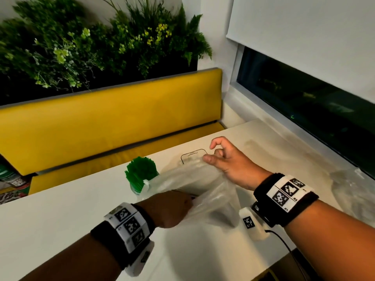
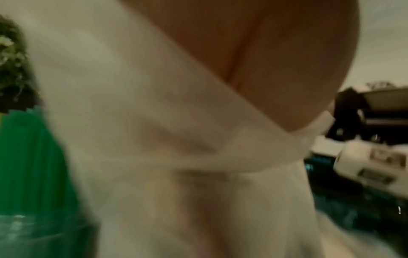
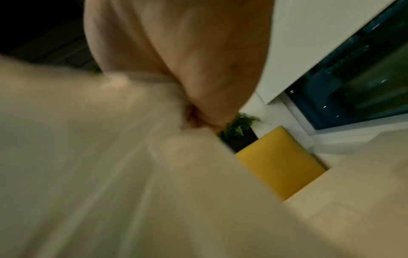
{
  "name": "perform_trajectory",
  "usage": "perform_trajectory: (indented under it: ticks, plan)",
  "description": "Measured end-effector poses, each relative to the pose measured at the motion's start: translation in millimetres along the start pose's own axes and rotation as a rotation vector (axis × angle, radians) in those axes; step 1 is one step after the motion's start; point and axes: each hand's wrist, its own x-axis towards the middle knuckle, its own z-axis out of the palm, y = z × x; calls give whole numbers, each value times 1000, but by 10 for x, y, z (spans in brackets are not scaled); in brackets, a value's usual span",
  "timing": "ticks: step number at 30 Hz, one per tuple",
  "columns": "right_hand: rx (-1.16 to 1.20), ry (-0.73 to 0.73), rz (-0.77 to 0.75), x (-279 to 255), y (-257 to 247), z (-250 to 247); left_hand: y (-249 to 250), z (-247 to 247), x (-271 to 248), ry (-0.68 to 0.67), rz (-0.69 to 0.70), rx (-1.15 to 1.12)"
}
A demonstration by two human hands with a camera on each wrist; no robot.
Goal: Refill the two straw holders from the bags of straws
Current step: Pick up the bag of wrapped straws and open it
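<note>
A clear plastic bag [image 1: 194,183] stretches across the white table [image 1: 60,220] between both hands. My left hand [image 1: 172,209] grips its near end in a fist. My right hand [image 1: 220,159] pinches the far end between thumb and curled fingers, with the index finger lifted. A holder full of green straws [image 1: 140,175] stands just left of the bag, touching it. In the blurred left wrist view the bag [image 2: 154,122] fills the frame, with the green straws [image 2: 28,157] at the left. The right wrist view shows bunched bag film [image 3: 88,157] under my fingers [image 3: 189,118].
A clear thing with a thin black rounded outline [image 1: 193,155] lies behind the bag. Another crumpled clear bag [image 1: 349,185] sits at the table's right by the window. A yellow bench [image 1: 101,122] and plants [image 1: 81,43] are beyond the far edge.
</note>
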Motion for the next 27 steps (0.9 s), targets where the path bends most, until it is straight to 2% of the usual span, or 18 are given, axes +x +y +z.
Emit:
perform_trajectory:
  ticks: [2, 4, 7, 9, 10, 12, 14, 16, 18, 19, 22, 23, 25, 27]
  plan:
    - [-23, 30, -88, -26, 62, -61, -74, 96, 21, -64, -39, 190]
    - [-163, -33, -96, -64, 134, -82, -88, 163, 30, -1, -44, 236]
    - [-671, -215, 84, -176, 179, -93, -96, 229, 39, 334, 23, 233]
    - [-918, -268, 280, -216, 255, -103, -88, 290, 10, 540, 149, 160]
    - [-905, -256, 359, -231, 289, -84, -77, 342, -12, 636, 239, 173]
    - [-618, -174, 462, -229, 363, 36, -67, 490, -12, 765, 383, 238]
    - [-231, -22, 551, -182, 432, 193, -66, 601, -4, 834, 452, 254]
    - [-2, 169, 610, -100, 460, 242, -63, 667, -38, 883, 495, 226]
    - [85, 270, 600, -43, 487, 198, -104, 782, -95, 842, 533, 228]
    - [57, 260, 555, -30, 519, 169, -141, 845, -120, 731, 506, 268]
    - [-304, 19, 385, -78, 675, 156, -134, 894, -152, 201, 219, 324]
    - [-424, -64, 361, -89, 720, 203, -85, 841, -139, 106, 167, 278]
    - [-506, -174, 322, -89, 816, 291, 0, 695, 19, 114, 151, 141]
    - [-439, -222, 268, -68, 901, 334, 99, 526, 269, 211, 122, 52]
